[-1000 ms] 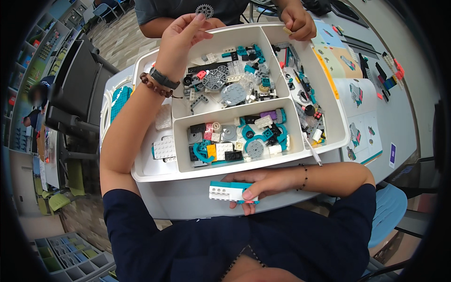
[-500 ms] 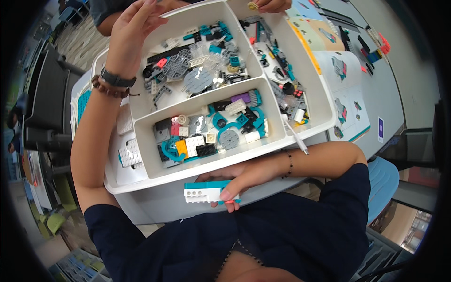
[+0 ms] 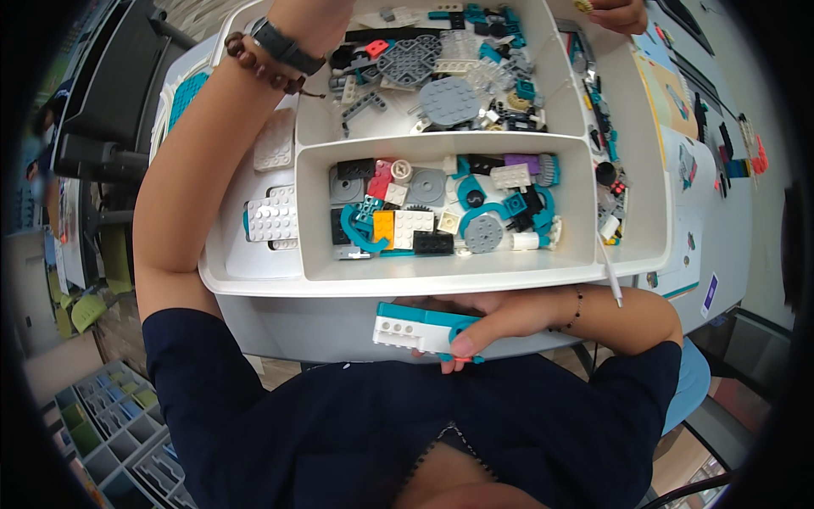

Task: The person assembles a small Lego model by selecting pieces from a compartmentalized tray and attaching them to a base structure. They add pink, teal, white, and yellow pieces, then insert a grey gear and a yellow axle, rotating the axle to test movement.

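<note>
1. My right hand (image 3: 487,327) sits at the near edge of the table, just under the white sorting tray (image 3: 254,284). Its fingers are curled snug around the white and teal brick assembly (image 3: 417,327), thumb pressed on the right end. I should keep that grip firm but leave the studded white face clear, so a new piece can seat on it.

2. My left hand (image 3: 314,21) reaches into the far compartment (image 3: 441,81), over the grey plates and dark beams. Most of it is cut off at the top edge, so I cannot tell how open the fingers are or whether they have anything.

3. To pick well there, I judge it best to pinch one piece by its edges, not rake through the pile.

4. The near compartment (image 3: 441,208) holds teal curves, white bricks, an orange piece and grey discs; worth a glance, being nearer the assembly.

5. Another person's hand (image 3: 615,13) works at the far right corner, so I keep my forearm to the left side.

6. Mind the white pen (image 3: 609,271) near my right wrist.
</note>
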{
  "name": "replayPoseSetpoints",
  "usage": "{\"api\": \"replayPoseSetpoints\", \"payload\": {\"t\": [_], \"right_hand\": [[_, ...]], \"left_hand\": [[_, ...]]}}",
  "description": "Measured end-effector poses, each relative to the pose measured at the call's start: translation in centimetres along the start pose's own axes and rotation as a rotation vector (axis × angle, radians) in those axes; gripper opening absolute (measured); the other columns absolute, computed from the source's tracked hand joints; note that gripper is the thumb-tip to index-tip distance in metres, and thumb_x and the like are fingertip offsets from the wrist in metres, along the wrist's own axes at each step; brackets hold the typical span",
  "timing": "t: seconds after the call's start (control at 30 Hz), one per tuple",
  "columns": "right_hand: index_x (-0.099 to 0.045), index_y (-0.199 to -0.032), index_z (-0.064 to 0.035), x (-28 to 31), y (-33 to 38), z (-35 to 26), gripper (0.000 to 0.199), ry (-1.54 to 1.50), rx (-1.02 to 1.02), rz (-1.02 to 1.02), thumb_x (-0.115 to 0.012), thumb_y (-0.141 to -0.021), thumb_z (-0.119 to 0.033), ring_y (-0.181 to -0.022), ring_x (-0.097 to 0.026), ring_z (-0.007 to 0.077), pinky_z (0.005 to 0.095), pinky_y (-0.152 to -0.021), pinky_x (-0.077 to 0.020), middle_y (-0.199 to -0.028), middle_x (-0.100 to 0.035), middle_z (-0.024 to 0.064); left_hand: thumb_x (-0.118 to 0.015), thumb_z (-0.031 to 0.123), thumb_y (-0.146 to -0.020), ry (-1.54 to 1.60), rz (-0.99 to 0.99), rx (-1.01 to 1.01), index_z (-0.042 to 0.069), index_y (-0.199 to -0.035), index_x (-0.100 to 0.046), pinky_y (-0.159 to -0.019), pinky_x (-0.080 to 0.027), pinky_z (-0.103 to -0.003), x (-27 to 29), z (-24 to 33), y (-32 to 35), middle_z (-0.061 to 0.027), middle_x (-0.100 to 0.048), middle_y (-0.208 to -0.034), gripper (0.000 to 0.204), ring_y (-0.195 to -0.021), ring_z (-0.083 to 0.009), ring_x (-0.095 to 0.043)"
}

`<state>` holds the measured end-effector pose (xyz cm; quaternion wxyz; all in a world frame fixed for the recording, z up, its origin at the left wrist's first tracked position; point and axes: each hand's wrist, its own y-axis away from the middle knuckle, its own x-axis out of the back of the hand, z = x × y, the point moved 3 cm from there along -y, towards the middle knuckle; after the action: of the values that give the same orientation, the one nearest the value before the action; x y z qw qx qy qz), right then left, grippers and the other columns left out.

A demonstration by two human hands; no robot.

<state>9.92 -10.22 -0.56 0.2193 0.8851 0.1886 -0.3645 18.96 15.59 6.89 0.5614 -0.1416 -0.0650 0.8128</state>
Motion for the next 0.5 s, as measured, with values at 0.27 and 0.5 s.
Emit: {"api": "replayPoseSetpoints", "payload": {"t": [0.27, 0.5], "right_hand": [[-0.032, -0.133, -0.0005, 1.3, 0.2, 1.0, 0.07, 0.027, -0.183, -0.021, -0.068, -0.079, -0.026, -0.098, -0.057, 0.0225, 0.0316, -0.081, -0.048, -0.119, -0.051, 0.0167], [-0.044, -0.124, -0.0001, 1.2, 0.4, -0.2, 0.059, 0.089, -0.146, 0.071, -0.069, -0.077, -0.026, -0.098, -0.058, 0.0226, 0.0311, -0.084, -0.0465, -0.111, -0.056, 0.0154]], "left_hand": [[-0.06, 0.027, -0.087, -0.004, -0.034, -0.034, 0.008, -0.093, -0.057, -0.07, -0.046, -0.021, -0.1, 0.0, 0.0, -0.002, -0.061, -0.086, 0.02, -0.071, -0.0083, -0.059], [-0.06, 0.024, -0.085, -0.301, -0.274, -0.221, 0.006, -0.096, -0.057, -0.07, -0.048, -0.023, -0.7, 1.9, 1.5, -0.0041, -0.061, -0.088, 0.021, -0.073, -0.0107, -0.06]]}}
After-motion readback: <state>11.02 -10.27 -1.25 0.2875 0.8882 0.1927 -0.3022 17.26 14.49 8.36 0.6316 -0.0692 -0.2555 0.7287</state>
